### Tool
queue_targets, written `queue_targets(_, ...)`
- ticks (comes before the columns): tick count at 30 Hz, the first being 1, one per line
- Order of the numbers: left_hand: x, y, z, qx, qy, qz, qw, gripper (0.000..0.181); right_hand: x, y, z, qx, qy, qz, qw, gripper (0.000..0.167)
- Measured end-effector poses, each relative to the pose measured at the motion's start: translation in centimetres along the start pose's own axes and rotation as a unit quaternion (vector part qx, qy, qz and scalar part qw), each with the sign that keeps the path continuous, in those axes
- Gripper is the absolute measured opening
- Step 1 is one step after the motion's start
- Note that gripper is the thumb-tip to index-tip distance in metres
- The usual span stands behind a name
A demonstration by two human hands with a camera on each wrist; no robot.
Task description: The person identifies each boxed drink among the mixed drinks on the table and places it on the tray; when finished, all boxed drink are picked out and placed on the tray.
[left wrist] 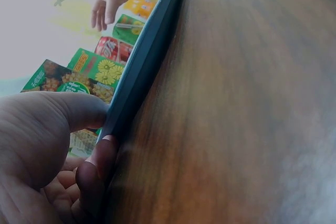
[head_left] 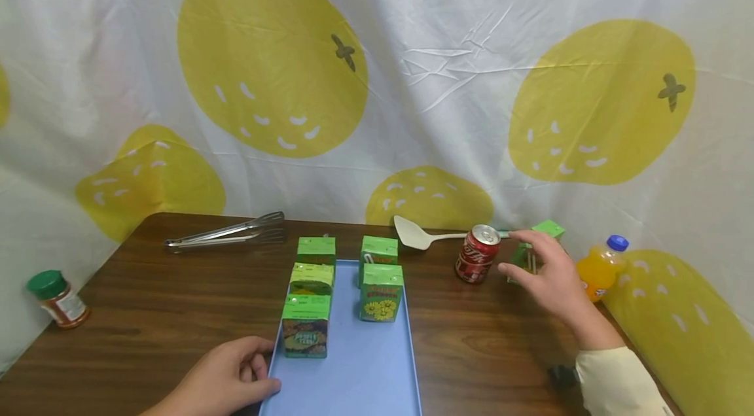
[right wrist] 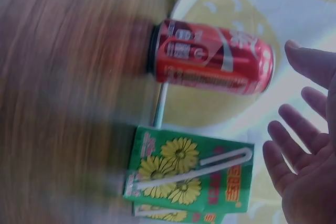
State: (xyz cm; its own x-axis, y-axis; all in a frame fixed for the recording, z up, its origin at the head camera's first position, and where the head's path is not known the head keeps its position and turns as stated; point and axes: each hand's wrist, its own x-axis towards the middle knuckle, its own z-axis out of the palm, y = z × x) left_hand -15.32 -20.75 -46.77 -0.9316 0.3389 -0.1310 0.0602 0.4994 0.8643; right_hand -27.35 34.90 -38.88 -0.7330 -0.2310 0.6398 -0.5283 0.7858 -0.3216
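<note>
My left hand (head_left: 226,373) pinches the left rim of a light blue tray (head_left: 359,377), thumb over the edge and fingers under it. In the left wrist view that rim (left wrist: 137,69) shows from the side. Several green drink cartons stand in two rows on the tray, including a chrysanthemum one (head_left: 381,295) and a brown-fronted one (head_left: 305,331). Over at the right, my right hand (head_left: 550,278) is spread, holding nothing, between a red soda can (head_left: 477,254) and more green cartons. The right wrist view shows two chrysanthemum cartons, the nearer carton (right wrist: 189,169) with a straw, just short of the fingertips.
An orange drink bottle (head_left: 603,265) with a blue cap stands right of my right hand. Behind the can lies a white spatula (head_left: 415,233). Metal tongs (head_left: 230,233) lie at the back left, and a green-lidded spice jar (head_left: 57,298) stands near the left edge.
</note>
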Motion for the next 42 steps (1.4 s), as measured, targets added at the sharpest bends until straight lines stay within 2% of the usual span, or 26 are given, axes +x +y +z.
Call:
queue_targets(4,0.0,0.0,0.0,0.000,0.001,0.000,1.0000,0.061,0.0,0.9,-0.1,0.007,0.006,0.000,1.0000,0.062)
queue_targets(9,0.0,-0.1,0.1,0.002,0.005,-0.002,1.0000,0.061,-0.1,1.9,-0.4,0.012,-0.001,0.024,0.9996,0.064)
queue_targets(17,0.0,0.0,0.0,0.001,0.004,-0.007,1.0000,0.062,-0.4,2.7,-0.7,-0.017,-0.011,0.073,0.9971,0.064)
queue_targets(28,0.1,0.1,0.0,0.004,0.003,-0.012,0.9999,0.062,-0.8,3.6,-0.3,-0.029,-0.038,0.105,0.9934,0.073)
queue_targets(36,0.1,0.1,0.0,0.004,0.004,-0.009,0.9999,0.062,-1.0,3.8,0.1,-0.037,-0.036,0.092,0.9944,0.076)
queue_targets(42,0.1,0.0,0.0,0.006,0.006,-0.013,0.9999,0.062,-1.1,4.0,0.3,-0.053,-0.037,0.097,0.9932,0.077)
